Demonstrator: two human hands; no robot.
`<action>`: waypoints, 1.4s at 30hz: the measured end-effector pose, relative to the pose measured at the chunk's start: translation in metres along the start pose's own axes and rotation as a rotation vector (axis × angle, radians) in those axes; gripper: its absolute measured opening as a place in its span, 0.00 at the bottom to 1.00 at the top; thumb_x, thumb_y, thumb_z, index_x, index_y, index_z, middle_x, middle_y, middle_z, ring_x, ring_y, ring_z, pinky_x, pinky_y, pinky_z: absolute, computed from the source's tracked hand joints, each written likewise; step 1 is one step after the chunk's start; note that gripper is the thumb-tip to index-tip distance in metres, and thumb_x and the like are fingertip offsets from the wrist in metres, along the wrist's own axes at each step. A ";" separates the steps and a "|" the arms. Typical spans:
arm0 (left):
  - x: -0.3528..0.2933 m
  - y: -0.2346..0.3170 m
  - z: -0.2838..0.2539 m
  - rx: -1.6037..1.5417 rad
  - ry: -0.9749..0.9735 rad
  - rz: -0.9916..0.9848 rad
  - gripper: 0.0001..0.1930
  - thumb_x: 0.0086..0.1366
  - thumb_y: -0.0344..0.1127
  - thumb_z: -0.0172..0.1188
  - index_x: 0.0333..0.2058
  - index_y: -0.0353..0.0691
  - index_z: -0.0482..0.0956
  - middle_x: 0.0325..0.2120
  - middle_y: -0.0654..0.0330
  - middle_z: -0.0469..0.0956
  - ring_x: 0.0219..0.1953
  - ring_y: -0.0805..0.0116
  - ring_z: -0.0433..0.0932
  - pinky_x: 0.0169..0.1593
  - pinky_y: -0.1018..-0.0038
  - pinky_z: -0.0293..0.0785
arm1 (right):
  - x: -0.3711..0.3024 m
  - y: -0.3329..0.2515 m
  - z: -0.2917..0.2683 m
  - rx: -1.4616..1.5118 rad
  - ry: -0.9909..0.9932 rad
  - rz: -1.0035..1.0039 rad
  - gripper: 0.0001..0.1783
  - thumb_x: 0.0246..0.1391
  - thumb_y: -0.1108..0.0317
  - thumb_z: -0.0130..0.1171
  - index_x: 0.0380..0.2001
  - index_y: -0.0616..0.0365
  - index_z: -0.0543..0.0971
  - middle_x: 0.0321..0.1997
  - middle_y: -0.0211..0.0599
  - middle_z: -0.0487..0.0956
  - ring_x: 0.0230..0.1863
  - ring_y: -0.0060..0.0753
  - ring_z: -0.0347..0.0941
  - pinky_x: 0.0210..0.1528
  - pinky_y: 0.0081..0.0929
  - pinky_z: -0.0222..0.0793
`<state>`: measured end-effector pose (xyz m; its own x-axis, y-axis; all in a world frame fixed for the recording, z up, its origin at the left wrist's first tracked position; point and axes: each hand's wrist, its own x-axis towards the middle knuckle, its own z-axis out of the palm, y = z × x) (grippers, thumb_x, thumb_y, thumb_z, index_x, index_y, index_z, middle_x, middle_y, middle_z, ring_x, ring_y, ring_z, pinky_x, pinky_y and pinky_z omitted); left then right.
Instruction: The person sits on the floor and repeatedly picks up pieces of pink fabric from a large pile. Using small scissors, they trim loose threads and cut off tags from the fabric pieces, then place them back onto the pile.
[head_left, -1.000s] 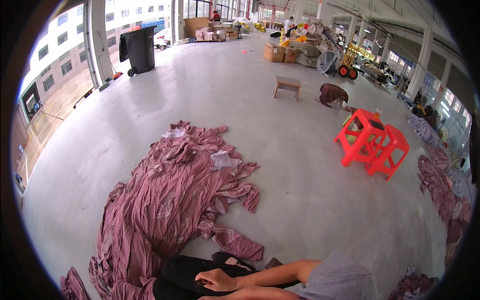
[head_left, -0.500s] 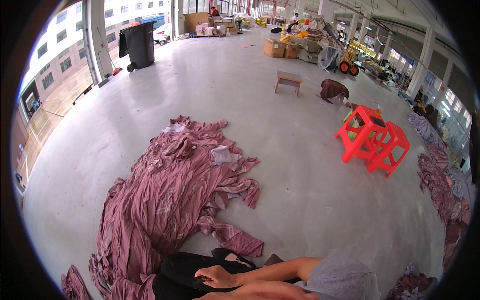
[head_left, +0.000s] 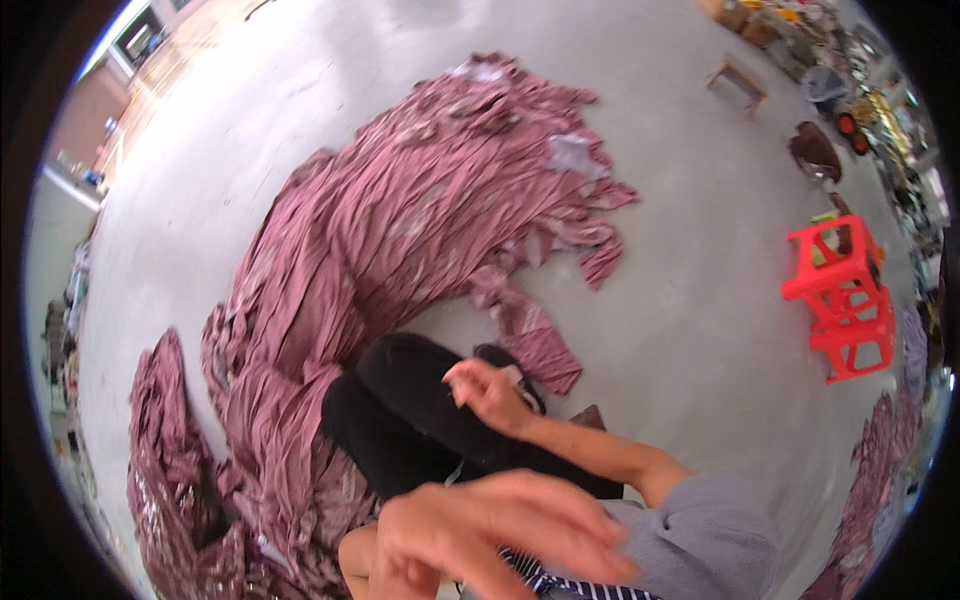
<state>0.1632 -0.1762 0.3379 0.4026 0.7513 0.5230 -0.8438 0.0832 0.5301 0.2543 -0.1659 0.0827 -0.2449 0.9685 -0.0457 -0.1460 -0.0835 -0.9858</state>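
Note:
My left hand [head_left: 480,530] is raised close to the camera over my lap, its fingers stretched out and slightly blurred. Nothing shows in it. My right hand [head_left: 490,395] hovers by my black-trousered knees with its fingers curled together; whatever they may hold is too small to make out. Beside my legs spreads a long heap of dusty-pink fabric [head_left: 400,215], wrinkled and layered, with pale patches along its far right side. Part of it lies against my left leg. Neither hand touches the heap.
A separate strip of pink fabric [head_left: 165,420] lies at the left. To the right stand red plastic stools [head_left: 840,265], with a small wooden stool [head_left: 737,82] farther back. More pink cloth [head_left: 865,490] is piled along the right edge, and a dark brown cloth [head_left: 815,150] sits beyond the stools.
The view has tilted down and swung, bringing the heap and my legs higher in the picture. My left hand has lifted toward the camera with its fingers spread. My right hand stays near my knees.

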 end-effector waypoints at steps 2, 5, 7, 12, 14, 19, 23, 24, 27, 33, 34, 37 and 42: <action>-0.020 0.012 -0.004 0.061 0.272 -0.188 0.07 0.56 0.34 0.60 0.29 0.35 0.79 0.39 0.42 0.79 0.49 0.45 0.71 0.56 0.54 0.62 | 0.020 0.004 -0.021 -0.085 0.010 0.061 0.19 0.66 0.55 0.44 0.39 0.60 0.77 0.20 0.24 0.72 0.22 0.14 0.63 0.27 0.15 0.61; -0.052 -0.001 -0.040 0.148 0.453 -0.271 0.09 0.60 0.35 0.58 0.32 0.36 0.78 0.39 0.42 0.79 0.49 0.47 0.72 0.57 0.54 0.62 | 0.059 0.044 -0.065 -0.321 0.024 0.224 0.19 0.63 0.57 0.46 0.37 0.59 0.79 0.21 0.32 0.78 0.24 0.24 0.74 0.31 0.25 0.69; -0.075 -0.011 -0.058 0.148 0.568 -0.312 0.08 0.60 0.35 0.58 0.33 0.35 0.77 0.38 0.43 0.79 0.48 0.49 0.73 0.57 0.54 0.63 | 0.092 0.089 -0.104 -0.413 0.063 0.197 0.18 0.62 0.58 0.47 0.33 0.60 0.80 0.23 0.33 0.80 0.26 0.24 0.75 0.34 0.26 0.70; -0.113 -0.037 -0.094 0.160 0.838 -0.384 0.07 0.62 0.32 0.55 0.33 0.33 0.75 0.37 0.45 0.79 0.48 0.52 0.74 0.54 0.58 0.67 | 0.142 0.147 -0.190 -0.681 0.306 0.350 0.14 0.50 0.61 0.59 0.35 0.60 0.80 0.29 0.40 0.82 0.25 0.32 0.78 0.32 0.32 0.72; -0.124 -0.045 -0.102 0.123 0.942 -0.419 0.07 0.65 0.31 0.52 0.35 0.33 0.75 0.39 0.44 0.78 0.47 0.55 0.75 0.52 0.64 0.69 | 0.147 0.161 -0.192 -0.641 0.335 0.448 0.20 0.46 0.63 0.62 0.42 0.61 0.77 0.35 0.42 0.82 0.25 0.33 0.78 0.33 0.32 0.73; -0.129 -0.056 -0.113 0.091 1.086 -0.503 0.07 0.66 0.33 0.52 0.35 0.35 0.74 0.36 0.46 0.78 0.46 0.53 0.75 0.48 0.62 0.72 | 0.181 0.211 -0.186 -0.698 0.301 0.516 0.41 0.37 0.61 0.70 0.56 0.63 0.68 0.45 0.47 0.79 0.28 0.35 0.79 0.37 0.33 0.74; -0.125 -0.059 -0.127 0.064 1.039 -0.525 0.07 0.66 0.32 0.51 0.37 0.35 0.74 0.38 0.45 0.78 0.46 0.55 0.75 0.49 0.65 0.71 | 0.173 0.272 -0.178 -0.620 0.222 0.541 0.31 0.40 0.65 0.68 0.48 0.65 0.71 0.31 0.40 0.78 0.26 0.30 0.74 0.33 0.29 0.70; -0.128 -0.061 -0.132 0.049 1.030 -0.519 0.07 0.67 0.31 0.51 0.38 0.35 0.74 0.40 0.45 0.78 0.47 0.57 0.75 0.50 0.67 0.71 | 0.165 0.274 -0.172 -0.650 0.173 0.497 0.25 0.42 0.65 0.66 0.43 0.66 0.73 0.28 0.38 0.78 0.26 0.29 0.73 0.32 0.29 0.70; -0.131 -0.058 -0.136 0.096 1.079 -0.486 0.07 0.67 0.31 0.50 0.38 0.35 0.74 0.40 0.46 0.78 0.46 0.58 0.76 0.50 0.68 0.71 | 0.103 0.217 -0.142 -0.583 -0.177 0.264 0.19 0.48 0.61 0.59 0.37 0.68 0.75 0.32 0.36 0.78 0.35 0.23 0.69 0.39 0.30 0.68; -0.138 -0.050 -0.140 0.155 1.111 -0.500 0.07 0.67 0.30 0.50 0.38 0.33 0.74 0.39 0.49 0.79 0.44 0.62 0.77 0.48 0.70 0.72 | 0.007 0.181 -0.172 -0.461 -0.162 0.556 0.18 0.54 0.58 0.57 0.37 0.66 0.76 0.28 0.41 0.76 0.30 0.27 0.68 0.37 0.29 0.67; -0.140 -0.051 -0.141 0.167 1.108 -0.519 0.07 0.67 0.30 0.50 0.38 0.33 0.74 0.39 0.50 0.79 0.44 0.63 0.77 0.48 0.71 0.72 | 0.017 0.181 -0.169 -0.552 -0.201 0.568 0.18 0.54 0.59 0.57 0.38 0.65 0.76 0.28 0.42 0.77 0.31 0.27 0.69 0.37 0.29 0.67; -0.140 -0.051 -0.142 0.188 1.079 -0.568 0.07 0.68 0.31 0.51 0.39 0.33 0.75 0.39 0.51 0.79 0.43 0.67 0.77 0.47 0.73 0.72 | 0.059 0.195 -0.170 -0.606 0.001 0.480 0.15 0.54 0.61 0.58 0.39 0.61 0.77 0.30 0.45 0.78 0.33 0.37 0.76 0.38 0.33 0.70; -0.144 -0.042 -0.153 0.338 1.101 -0.555 0.08 0.67 0.31 0.52 0.39 0.33 0.74 0.39 0.51 0.79 0.41 0.66 0.78 0.45 0.74 0.72 | 0.208 0.139 -0.162 -0.966 0.167 -0.058 0.16 0.48 0.69 0.61 0.42 0.57 0.76 0.40 0.44 0.78 0.38 0.48 0.76 0.39 0.36 0.71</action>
<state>0.0865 -0.1871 0.1382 0.0286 0.8265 -0.5622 -0.4608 0.5100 0.7263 0.3387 0.0622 -0.0900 -0.1122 0.9920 0.0579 0.7117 0.1209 -0.6920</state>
